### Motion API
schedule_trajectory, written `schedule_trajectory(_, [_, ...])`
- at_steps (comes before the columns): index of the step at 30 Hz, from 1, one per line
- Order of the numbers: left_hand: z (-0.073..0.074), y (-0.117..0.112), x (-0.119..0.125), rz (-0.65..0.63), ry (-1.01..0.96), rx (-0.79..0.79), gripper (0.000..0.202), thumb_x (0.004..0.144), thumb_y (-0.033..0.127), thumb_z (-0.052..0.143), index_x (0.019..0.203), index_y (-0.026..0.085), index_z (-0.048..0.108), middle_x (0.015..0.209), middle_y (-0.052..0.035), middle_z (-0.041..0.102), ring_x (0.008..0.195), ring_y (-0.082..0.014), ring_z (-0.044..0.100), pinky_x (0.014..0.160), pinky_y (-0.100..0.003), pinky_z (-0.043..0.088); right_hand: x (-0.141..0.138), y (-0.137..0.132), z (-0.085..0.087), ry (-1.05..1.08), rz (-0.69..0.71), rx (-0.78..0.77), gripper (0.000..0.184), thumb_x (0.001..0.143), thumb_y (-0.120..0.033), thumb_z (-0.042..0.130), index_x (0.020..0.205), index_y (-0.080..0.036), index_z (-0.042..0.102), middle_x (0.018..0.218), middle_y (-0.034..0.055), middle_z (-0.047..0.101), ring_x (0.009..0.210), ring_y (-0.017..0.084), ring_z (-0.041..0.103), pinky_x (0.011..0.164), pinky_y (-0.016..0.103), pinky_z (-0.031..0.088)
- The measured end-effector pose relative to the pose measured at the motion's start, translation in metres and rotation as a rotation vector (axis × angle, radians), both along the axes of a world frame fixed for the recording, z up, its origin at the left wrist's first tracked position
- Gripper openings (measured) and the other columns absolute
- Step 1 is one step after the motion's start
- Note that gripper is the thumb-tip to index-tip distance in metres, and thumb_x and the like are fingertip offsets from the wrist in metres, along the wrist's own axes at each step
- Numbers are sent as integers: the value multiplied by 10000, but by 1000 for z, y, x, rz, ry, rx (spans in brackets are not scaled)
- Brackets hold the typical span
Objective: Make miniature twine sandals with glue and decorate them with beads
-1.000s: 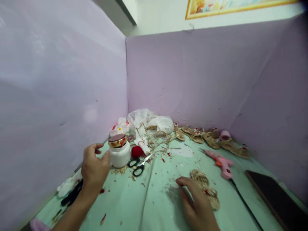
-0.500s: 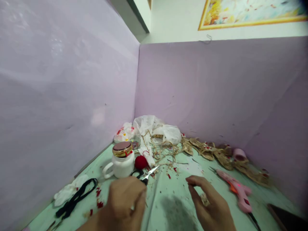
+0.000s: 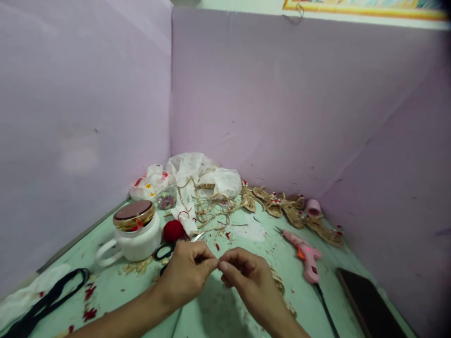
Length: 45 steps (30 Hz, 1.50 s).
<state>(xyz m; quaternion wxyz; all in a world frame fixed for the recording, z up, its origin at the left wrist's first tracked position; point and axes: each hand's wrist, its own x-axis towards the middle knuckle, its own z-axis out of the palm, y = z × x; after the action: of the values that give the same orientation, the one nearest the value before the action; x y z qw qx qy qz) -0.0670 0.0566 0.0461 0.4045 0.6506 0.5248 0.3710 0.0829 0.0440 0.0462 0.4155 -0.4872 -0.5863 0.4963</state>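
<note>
My left hand [image 3: 186, 277] and my right hand [image 3: 246, 277] meet above the green table [image 3: 105, 291], fingertips pinched together on something too small to make out. Black-handled scissors [image 3: 165, 251] lie just behind my left hand. A woven jute piece [image 3: 280, 284] shows partly under my right hand. A white mug with a gold-rimmed lid [image 3: 132, 230] stands to the left, with a red ball of yarn [image 3: 173, 230] beside it.
A pink glue gun [image 3: 305, 253] with its black cord lies to the right, near a dark flat slab [image 3: 369, 305]. Jute strands, white plastic bags [image 3: 197, 171] and several woven jute pieces [image 3: 278, 206] crowd the back corner. A black strap [image 3: 45, 300] lies at left. Purple walls enclose the table.
My left hand left the mug and came to the middle. My right hand lifted off the jute piece, and both now pinch together. The camera view shifted.
</note>
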Motion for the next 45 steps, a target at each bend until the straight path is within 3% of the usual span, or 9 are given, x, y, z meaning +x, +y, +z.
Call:
schedule_trajectory(7, [-6,-2,-2,-217,318,136,197,717,215,515,579,139,634,514,4,570,506,-94,496,505,-205,318,20,5,4,-325,224,97,134,730,-236,550,619,-162,556,530,-35,468,505,100,421,485,211,323])
schedule_trajectory(11, [-10,0,-2,-157,297,53,203,706,239,539,574,124,642,505,3,556,502,-92,484,497,-198,312,20,1,2,-478,169,160,172,760,-311,527,661,-171,544,574,-13,511,553,124,463,534,235,347])
schedule_trajectory(15, [-12,4,-4,-237,137,-7,201,677,248,568,545,109,628,478,19,493,487,-82,442,488,-190,307,22,0,4,-443,259,150,247,804,-400,469,684,-184,487,622,-14,462,604,130,429,564,244,334])
schedule_trajectory(18, [-15,5,-4,-243,22,-106,210,633,275,617,507,111,584,457,37,429,470,-71,374,451,-182,272,23,2,5,-305,372,92,284,826,-447,430,699,-193,427,643,-21,414,606,123,394,554,240,319])
schedule_trajectory(23, [-19,1,-2,-364,-273,-185,418,654,515,594,493,135,528,440,38,395,433,-72,367,437,-189,298,16,3,0,295,538,-180,323,795,-469,521,700,-183,404,578,-51,393,508,75,405,508,202,341])
schedule_trajectory(28, [-22,3,-2,-219,-293,-246,588,574,723,513,481,143,499,392,18,431,338,-64,355,354,-188,252,10,7,-2,826,360,-303,255,746,-368,634,709,-166,483,575,-71,377,430,32,321,412,143,374])
schedule_trajectory(36, [-28,9,-2,-47,-238,-239,455,681,557,516,511,136,542,404,10,481,349,-71,395,364,-184,297,9,24,-19,823,23,-406,265,578,-226,797,743,-147,605,596,-38,582,567,86,614,615,221,525])
schedule_trajectory(41, [-29,10,-4,160,-161,33,218,710,318,552,608,136,612,513,-1,573,446,-93,484,431,-186,374,5,23,-20,713,-9,-437,289,563,-242,802,781,-122,654,675,49,692,663,152,675,666,251,529])
schedule_trajectory(45, [-25,5,-4,97,14,308,153,740,221,542,758,149,675,661,-36,648,579,-124,570,528,-205,429,1,21,-23,630,-52,-406,251,562,-258,796,743,-135,673,667,52,709,627,147,671,664,272,533])
